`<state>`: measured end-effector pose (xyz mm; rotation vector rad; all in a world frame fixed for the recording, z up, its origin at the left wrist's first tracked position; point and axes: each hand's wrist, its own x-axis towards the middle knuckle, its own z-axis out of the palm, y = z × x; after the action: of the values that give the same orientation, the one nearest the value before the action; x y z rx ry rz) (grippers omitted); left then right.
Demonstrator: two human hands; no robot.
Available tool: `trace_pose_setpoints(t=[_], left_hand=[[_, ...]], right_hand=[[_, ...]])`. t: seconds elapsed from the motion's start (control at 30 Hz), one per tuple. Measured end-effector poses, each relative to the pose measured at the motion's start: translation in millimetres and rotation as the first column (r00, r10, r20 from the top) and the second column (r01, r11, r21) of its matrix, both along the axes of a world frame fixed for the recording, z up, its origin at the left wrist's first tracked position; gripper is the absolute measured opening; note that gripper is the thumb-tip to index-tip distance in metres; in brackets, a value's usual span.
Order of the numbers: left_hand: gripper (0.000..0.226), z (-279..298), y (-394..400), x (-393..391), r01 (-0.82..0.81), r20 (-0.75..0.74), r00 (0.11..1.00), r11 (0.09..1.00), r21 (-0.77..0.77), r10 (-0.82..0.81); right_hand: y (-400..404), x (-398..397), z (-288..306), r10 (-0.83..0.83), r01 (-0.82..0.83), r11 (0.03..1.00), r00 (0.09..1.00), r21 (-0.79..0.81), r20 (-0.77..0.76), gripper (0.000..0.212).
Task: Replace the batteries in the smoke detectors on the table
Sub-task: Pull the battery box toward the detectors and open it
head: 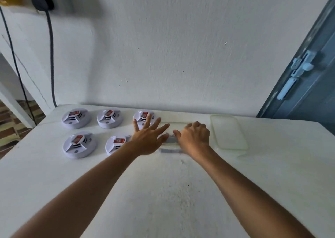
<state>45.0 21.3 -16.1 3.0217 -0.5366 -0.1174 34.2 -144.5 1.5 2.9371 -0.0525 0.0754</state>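
Observation:
Several white round smoke detectors with red labels lie in two rows at the table's left, among them a back-left detector [76,118] and a front-left detector [79,144]. My left hand [148,136] is spread with straight fingers, partly covering the third back-row detector [144,115] and reaching over a clear plastic container [174,124]. Grey items [171,140], blurred, lie inside it. My right hand [194,138] has its fingers curled over the container's right end, thumb pointing left. Its fingertips are hidden.
The container's clear lid [228,132] lies flat just right of my right hand. The white table [172,192] ends against a white wall. A blue door with a latch [299,69] stands at the right. Dark cables [51,65] hang at the left.

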Motion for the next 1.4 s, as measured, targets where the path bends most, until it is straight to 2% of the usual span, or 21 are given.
trace_pose_setpoints(t=[0.1,0.17,0.23,0.27,0.3,0.37,0.43,0.5,0.53,0.57,0.63,0.93,1.03,1.07,1.13,1.2,1.23,1.27,1.3,1.33,1.4], left_hand=[[0.054,2.6,5.9,8.2,0.046,-0.033,0.998,0.999,-0.019,-0.047],[0.054,1.8,7.0,9.1,0.049,-0.041,0.998,0.998,-0.037,-0.05],[0.054,-0.5,7.4,9.1,0.05,-0.04,0.998,0.996,-0.068,-0.053],[0.054,-1.4,7.8,8.9,0.049,-0.041,0.998,0.995,-0.084,-0.053],[0.054,-2.8,8.5,8.8,0.046,-0.044,0.998,0.994,-0.097,-0.05],[0.054,-4.0,9.4,9.2,0.047,-0.045,0.998,0.993,-0.108,-0.052],[0.055,-4.9,9.3,9.8,0.056,-0.041,0.997,0.992,-0.114,-0.061],[0.056,-5.8,9.2,10.8,0.057,-0.051,0.997,0.99,-0.13,-0.064],[0.056,-6.1,9.2,11.0,0.055,-0.059,0.996,0.988,-0.141,-0.064],[0.056,-6.7,9.9,11.7,0.051,-0.065,0.996,0.987,-0.155,-0.062],[0.056,-7.1,10.9,12.6,0.042,-0.067,0.996,0.983,-0.181,-0.055],[0.057,-7.1,8.8,14.0,0.011,-0.083,0.996,0.979,-0.205,-0.029],[0.055,-3.6,7.0,11.8,-0.002,-0.079,0.997,0.976,-0.219,-0.016],[0.054,-2.6,6.8,11.8,-0.006,-0.063,0.998,0.979,-0.205,-0.007],[0.049,-0.5,6.2,9.1,-0.024,-0.003,1.0,0.982,-0.189,0.024],[0.037,-2.2,2.6,0.9,0.004,0.161,0.986,0.969,-0.247,0.037],[0.03,-3.6,-1.2,-5.2,0.058,0.288,0.957,0.962,-0.266,0.022],[0.029,-5.5,-5.6,-12.4,0.114,0.406,0.914,0.954,-0.278,0.01],[0.03,-9.0,-10.0,-19.9,0.159,0.493,0.87,0.945,-0.285,0.003],[0.029,-12.7,-14.6,-28.4,0.183,0.542,0.84,0.941,-0.286,0.001],[0.026,-20.8,-22.3,-43.9,0.183,0.559,0.829,0.945,-0.272,0.0]], right_hand=[[-1.8,-10.6,2.8,-0.006,0.004,0.999,0.999,0.054,0.036,0.07],[-0.7,-21.8,6.0,0.119,-0.152,0.974,0.975,0.17,0.189,0.048],[6.2,-43.1,10.8,0.183,-0.341,0.837,0.911,0.428,0.369,0.025],[11.3,-55.0,12.5,0.162,-0.338,0.729,0.93,0.596,0.329,0.02],[16.9,-64.9,12.2,0.149,-0.23,0.612,0.973,0.756,0.176,0.025],[24.5,-74.6,5.9,0.151,0.172,0.345,0.96,0.923,-0.235,0.026],[23.9,-75.9,-3.9,0.157,0.513,-0.096,0.854,0.853,-0.496,0.024],[19.2,-72.7,-14.4,0.145,0.524,-0.58,0.82,0.624,-0.554,0.02],[17.9,-71.4,-18.8,0.125,0.453,-0.737,0.821,0.501,-0.558,0.018],[18.0,-70.2,-21.7,0.098,0.383,-0.824,0.822,0.417,-0.561,0.018],[22.5,-68.2,-24.3,0.05,0.311,-0.877,0.818,0.367,-0.574,0.021],[40.0,-67.0,-27.0,-0.082,0.267,-0.839,0.8,0.475,-0.594,0.033],[38.4,-74.1,-12.2,0.114,0.466,-0.787,0.754,0.405,-0.647,0.031],[37.2,-78.3,-4.4,0.231,0.595,-0.66,0.742,0.459,-0.63,0.029],[34.6,-82.3,10.1,0.361,0.66,-0.211,0.738,0.721,-0.57,0.023],[30.5,-68.0,13.1,0.217,0.282,0.192,0.922,0.94,-0.32,0.017],[26.3,-54.7,12.8,0.083,0.036,0.36,0.994,0.932,-0.07,0.013],[19.8,-39.1,13.0,-0.005,-0.145,0.525,0.985,0.839,0.173,0.01],[12.0,-23.8,13.5,-0.02,-0.216,0.664,0.952,0.716,0.306,0.011],[2.8,-9.0,11.7,0.025,-0.229,0.748,0.948,0.623,0.318,0.018],[-13.4,11.0,4.9,0.161,-0.22,0.821,0.974,0.527,0.157,0.032]])
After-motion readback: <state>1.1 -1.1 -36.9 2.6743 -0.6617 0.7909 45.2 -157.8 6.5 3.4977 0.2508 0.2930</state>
